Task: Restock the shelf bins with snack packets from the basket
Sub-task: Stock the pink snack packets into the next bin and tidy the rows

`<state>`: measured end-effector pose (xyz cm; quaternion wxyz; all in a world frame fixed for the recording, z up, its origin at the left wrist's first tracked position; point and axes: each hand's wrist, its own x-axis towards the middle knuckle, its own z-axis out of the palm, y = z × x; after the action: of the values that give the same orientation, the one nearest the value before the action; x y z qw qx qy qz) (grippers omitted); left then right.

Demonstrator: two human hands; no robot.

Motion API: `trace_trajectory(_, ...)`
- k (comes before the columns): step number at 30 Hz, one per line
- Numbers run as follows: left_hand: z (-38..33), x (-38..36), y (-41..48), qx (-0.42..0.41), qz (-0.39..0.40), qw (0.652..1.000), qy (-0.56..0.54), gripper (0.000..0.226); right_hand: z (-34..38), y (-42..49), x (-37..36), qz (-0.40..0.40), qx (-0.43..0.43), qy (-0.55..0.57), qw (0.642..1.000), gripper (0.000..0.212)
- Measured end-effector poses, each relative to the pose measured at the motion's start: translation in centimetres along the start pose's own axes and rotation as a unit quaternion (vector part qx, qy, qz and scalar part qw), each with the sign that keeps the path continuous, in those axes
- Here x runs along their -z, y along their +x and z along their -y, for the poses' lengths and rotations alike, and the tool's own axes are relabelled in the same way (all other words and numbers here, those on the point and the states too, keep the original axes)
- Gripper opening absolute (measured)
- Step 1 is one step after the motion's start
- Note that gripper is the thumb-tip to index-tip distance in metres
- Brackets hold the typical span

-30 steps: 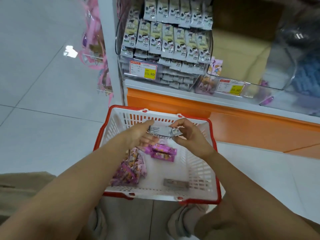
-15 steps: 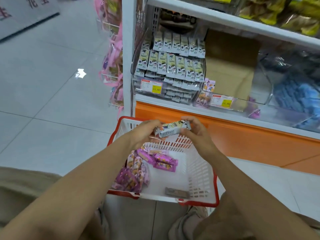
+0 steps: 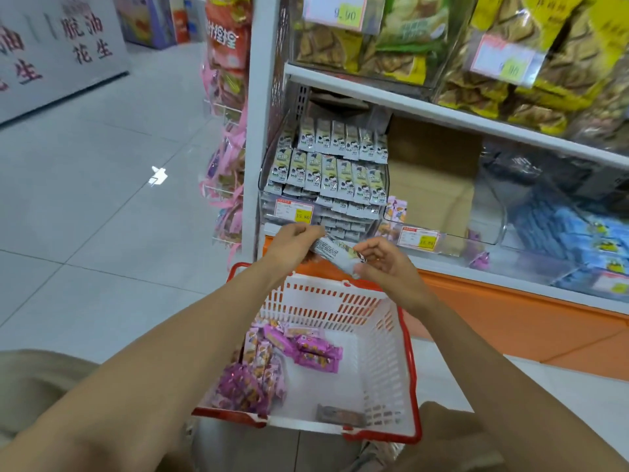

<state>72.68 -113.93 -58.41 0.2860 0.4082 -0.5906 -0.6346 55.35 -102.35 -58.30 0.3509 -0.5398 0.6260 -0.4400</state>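
Left hand [image 3: 293,245], right hand [image 3: 386,265] grip packet [image 3: 333,248], crosswise

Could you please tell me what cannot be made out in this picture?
Head view:
1. Held packets: their number, as the left hand and right hand cover the ends.
2. Grey packet in the basket: print blurred.
3. Blue packets: cut off by the right edge.

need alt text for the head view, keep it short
The left hand and right hand hold a few grey-green snack packets between them above a red-rimmed white basket, just in front of a clear shelf bin stacked with matching packets. Purple packets and one dark packet lie in the basket.
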Motion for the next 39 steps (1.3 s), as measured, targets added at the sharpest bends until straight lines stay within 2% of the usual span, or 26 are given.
trace_trajectory(3, -1.6, -0.5, 1.5, -0.056, -0.019, 0.998, 0.014, 0.016, 1.7, 1.3, 1.4, -0.061, 0.044, -0.005, 0.997, 0.021)
trace_trajectory(5, -2.4, -0.7, 2.7, -0.131, -0.058, 0.982, 0.12, 0.021, 2.5, 2.3, 2.4, -0.129, 0.051, 0.008, 0.99, 0.02)
trace_trajectory(8, -3.0, -0.4, 4.4, -0.237, -0.113, 0.901, 0.344, 0.035, 3.3, 4.4, 3.7, -0.212, 0.048, -0.015, 0.976, 0.021)
trace_trajectory(10, -3.1, -0.2, 5.4, -0.254, -0.099, 0.86, 0.432, 0.046, 3.5, 5.9, 4.5, -0.244, 0.038, -0.043, 0.968, 0.021)
trace_trajectory(13, -2.7, 0.1, 6.5, -0.245, -0.084, 0.816, 0.517, 0.059, 3.8, 7.7, 4.9, -0.263, 0.032, -0.067, 0.962, 0.021)
trace_trajectory(16, -2.3, 0.8, 7.2, -0.262, -0.106, 0.797, 0.533, 0.06, 4.1, 9.2, 4.5, -0.256, 0.038, -0.083, 0.962, 0.022)
trace_trajectory(20, -2.0, 2.7, 7.8, -0.281, -0.224, 0.771, 0.525, 0.056, 5.0, 11.4, 3.1, -0.222, 0.064, -0.1, 0.968, 0.02)
trace_trajectory(22, -1.9, 4.1, 8.0, -0.276, -0.249, 0.756, 0.538, 0.059, 5.5, 12.8, 2.0, -0.212, 0.072, -0.096, 0.97, 0.02)
trace_trajectory(29, 0.1, 7.7, 8.0, -0.267, -0.183, 0.721, 0.613, 0.072, 7.6, 18.2, -2.2, -0.191, 0.104, -0.136, 0.967, 0.021)
trace_trajectory(39, 1.0, 10.1, 8.6, -0.329, -0.168, 0.675, 0.638, 0.074, 8.8, 25.4, -5.9, -0.226, 0.103, -0.265, 0.932, 0.023)
